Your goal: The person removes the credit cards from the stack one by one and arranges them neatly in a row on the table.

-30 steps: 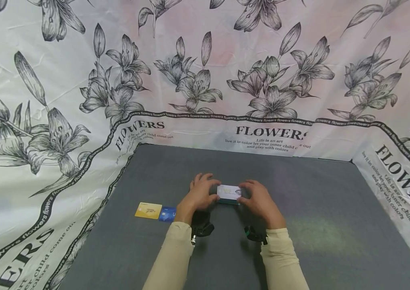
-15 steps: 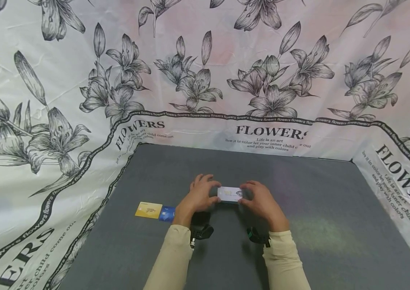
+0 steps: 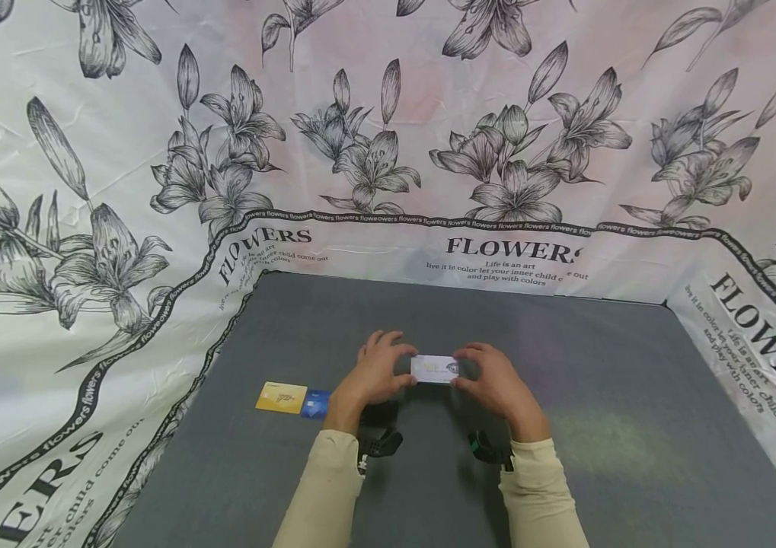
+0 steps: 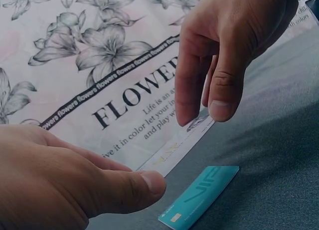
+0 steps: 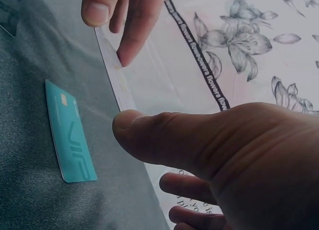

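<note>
A white card [image 3: 434, 369] with gold lettering is held between both hands, raised off the table. The left hand [image 3: 375, 374] pinches its left end between thumb and fingers. At the other end, the right hand [image 3: 495, 382] pinches the card the same way. Below it, a teal card [image 4: 204, 195] marked VIP lies flat on the table, apart from the white one in both wrist views. From the head view the white card covers it.
A yellow card [image 3: 281, 397] and a blue card [image 3: 315, 404] lie side by side left of the left forearm, the blue one partly hidden by it. Floral cloth [image 3: 388, 251] walls the grey table [image 3: 621, 487] at the back and sides.
Both hands have brought the white card slightly toward the person. The teal strip that showed below its near edge in the head view is now covered.
</note>
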{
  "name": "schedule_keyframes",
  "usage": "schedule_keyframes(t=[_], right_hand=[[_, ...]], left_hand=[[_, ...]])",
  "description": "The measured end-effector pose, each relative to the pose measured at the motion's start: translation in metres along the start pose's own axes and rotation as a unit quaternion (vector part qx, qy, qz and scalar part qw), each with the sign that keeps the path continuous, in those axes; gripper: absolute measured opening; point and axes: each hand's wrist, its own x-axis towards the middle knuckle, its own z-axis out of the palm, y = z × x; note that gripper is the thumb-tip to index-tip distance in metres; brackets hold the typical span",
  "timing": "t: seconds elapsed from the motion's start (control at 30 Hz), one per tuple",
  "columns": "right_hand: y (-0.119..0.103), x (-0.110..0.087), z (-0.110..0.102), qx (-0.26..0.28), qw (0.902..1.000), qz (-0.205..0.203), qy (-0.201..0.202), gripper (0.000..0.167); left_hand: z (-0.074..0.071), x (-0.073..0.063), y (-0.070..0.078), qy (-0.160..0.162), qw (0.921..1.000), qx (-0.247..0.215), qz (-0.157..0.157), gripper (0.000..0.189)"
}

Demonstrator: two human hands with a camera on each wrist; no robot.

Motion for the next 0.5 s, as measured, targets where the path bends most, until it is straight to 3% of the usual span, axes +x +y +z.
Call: schedule_keyframes(t=[0.5], right_hand=[[-0.0065,-0.0046,-0.0010,-0.008,0.9999,-0.005,-0.005,0.044]], left_hand=[[-0.0013,-0.0080,-0.0017,0.000,1.0000,0.005,-0.002,0.045]])
